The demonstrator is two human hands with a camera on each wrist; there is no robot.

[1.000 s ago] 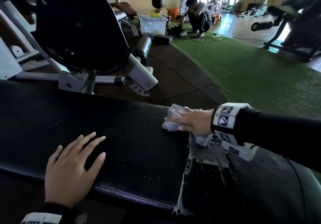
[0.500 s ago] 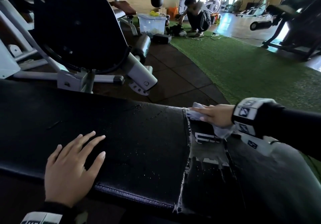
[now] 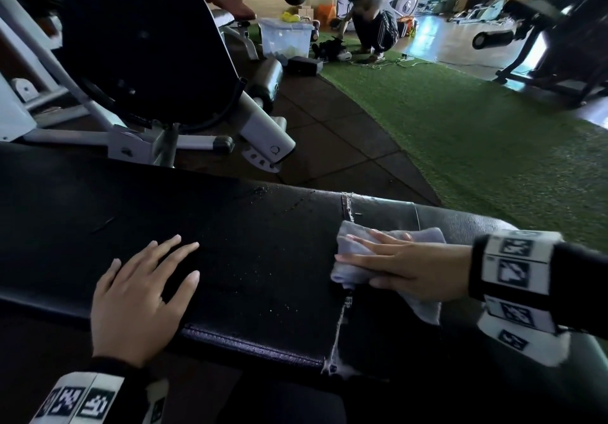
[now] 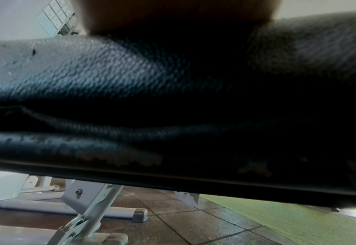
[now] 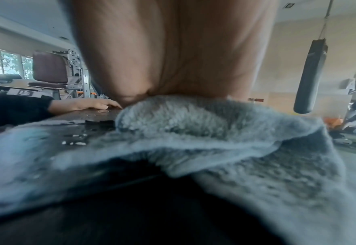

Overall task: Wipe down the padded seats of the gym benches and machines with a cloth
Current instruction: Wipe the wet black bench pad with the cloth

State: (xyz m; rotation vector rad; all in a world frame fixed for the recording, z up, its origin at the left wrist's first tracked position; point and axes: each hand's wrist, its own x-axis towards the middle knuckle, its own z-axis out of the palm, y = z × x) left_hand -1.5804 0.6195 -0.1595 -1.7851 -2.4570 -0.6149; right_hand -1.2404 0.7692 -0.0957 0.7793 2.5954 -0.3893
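Observation:
A long black padded bench [image 3: 263,259] runs across the head view, with a torn seam [image 3: 342,321] right of its middle. My right hand [image 3: 378,259] lies flat, fingers straight, on a grey cloth [image 3: 350,237] and presses it onto the pad just right of the seam. The right wrist view shows the fluffy cloth [image 5: 214,140] bunched under my palm [image 5: 172,58]. Further left, my left hand [image 3: 154,279] rests flat with spread fingers on the pad and holds nothing. The left wrist view shows the pad's grained side [image 4: 88,74] up close. Small droplets dot the pad between the hands.
Behind the bench stands a white-framed machine with a round black cover [image 3: 138,38]. A person [image 3: 371,22] crouches at the back beside a clear plastic bin [image 3: 286,40]. Green turf [image 3: 477,147] spreads to the right, with another machine [image 3: 552,45] beyond. A punching bag [image 5: 311,74] hangs behind.
My right hand slid the cloth right along the pad's far edge, then drew it toward me onto the seam, fingers now flat. The left hand stayed put.

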